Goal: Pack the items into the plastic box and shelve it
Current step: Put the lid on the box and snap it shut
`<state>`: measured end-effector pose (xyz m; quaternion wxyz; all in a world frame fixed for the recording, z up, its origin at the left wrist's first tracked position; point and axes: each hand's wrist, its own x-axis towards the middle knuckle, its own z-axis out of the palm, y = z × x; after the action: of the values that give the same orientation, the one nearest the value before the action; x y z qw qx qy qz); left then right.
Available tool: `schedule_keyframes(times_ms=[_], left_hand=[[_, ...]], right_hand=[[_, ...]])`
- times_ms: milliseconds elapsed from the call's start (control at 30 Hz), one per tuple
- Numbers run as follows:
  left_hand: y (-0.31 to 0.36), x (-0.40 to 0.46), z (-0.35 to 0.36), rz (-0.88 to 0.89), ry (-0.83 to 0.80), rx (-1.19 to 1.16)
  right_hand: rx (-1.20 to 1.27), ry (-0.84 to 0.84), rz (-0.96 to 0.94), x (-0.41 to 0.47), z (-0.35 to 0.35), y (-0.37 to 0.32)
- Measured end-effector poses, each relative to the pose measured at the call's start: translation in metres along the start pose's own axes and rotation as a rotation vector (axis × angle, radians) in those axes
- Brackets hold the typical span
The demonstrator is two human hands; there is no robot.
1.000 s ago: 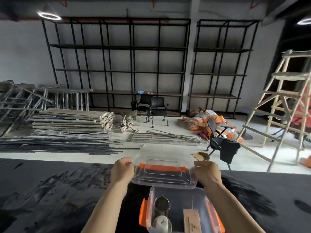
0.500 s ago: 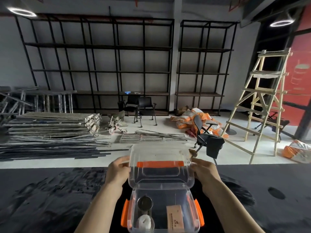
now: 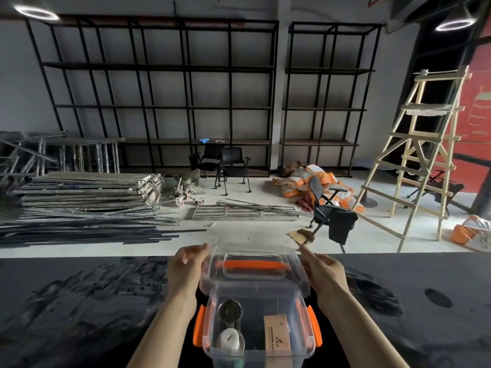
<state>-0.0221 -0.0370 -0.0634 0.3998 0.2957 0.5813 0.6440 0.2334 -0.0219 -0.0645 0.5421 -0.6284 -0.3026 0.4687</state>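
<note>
Head view. Both forearms reach forward from the bottom edge, converging toward the lid (image 3: 254, 266). Our left hand (image 3: 186, 269) sits at the lid's left edge, fingers curled, thumb and forefinger pinching the far left corner; this grip is closed on the lid. Our right hand (image 3: 322, 272) is at the lid's right edge, forefinger stretched forward along the far right corner, other fingers loosely bent; we cannot tell whether this grip actually clamps the lid or only rests against it.

The lid is clear plastic with an orange handle (image 3: 251, 264) running left to right, so its long axis lies across our view. It tilts, far edge raised, near edge down over the back rim of the plastic box (image 3: 259, 349).

The box stands on the dark bench (image 3: 79, 301), between the forearms, long axis pointing away from us, orange latches on both sides. Inside: a dark round tin (image 3: 230, 310), a white roll (image 3: 230, 339), a brown carton (image 3: 276, 332).
</note>
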Motion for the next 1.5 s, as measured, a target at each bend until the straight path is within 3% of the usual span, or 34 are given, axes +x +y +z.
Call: schedule_keyframes(times_ms=[100, 267, 567, 800, 967, 1067, 1233, 1300, 1500], left_hand=[[-0.012, -0.006, -0.003, -0.002, -0.001, 0.013], [-0.040, -0.015, -0.004, 0.033, -0.010, 0.228], [-0.064, -0.030, -0.010, 0.195, 0.016, 0.520], [-0.082, -0.034, -0.017, 0.292, -0.012, 0.686], [-0.090, -0.030, -0.022, 0.302, -0.012, 0.679], [-0.094, -0.027, -0.025, 0.191, 0.014, 0.699], [-0.086, -0.031, -0.024, -0.227, -0.017, 0.660], [-0.083, -0.031, -0.022, -0.212, 0.002, 0.680], [-0.087, -0.031, -0.016, 0.043, 0.105, 0.917]], right_hand=[[-0.153, 0.048, -0.093, -0.005, 0.000, 0.013], [-0.539, 0.116, -0.285, -0.014, 0.002, 0.032], [-0.865, 0.133, -0.323, -0.026, 0.001, 0.070], [-0.772, 0.110, -0.192, -0.033, -0.003, 0.073], [-0.857, 0.142, -0.173, -0.033, -0.005, 0.079], [-0.729, 0.112, -0.008, -0.030, -0.009, 0.080], [-0.580, 0.042, 0.214, -0.028, -0.017, 0.083], [-0.594, 0.049, 0.202, -0.027, -0.016, 0.081], [-0.753, 0.135, -0.072, -0.037, -0.004, 0.079]])
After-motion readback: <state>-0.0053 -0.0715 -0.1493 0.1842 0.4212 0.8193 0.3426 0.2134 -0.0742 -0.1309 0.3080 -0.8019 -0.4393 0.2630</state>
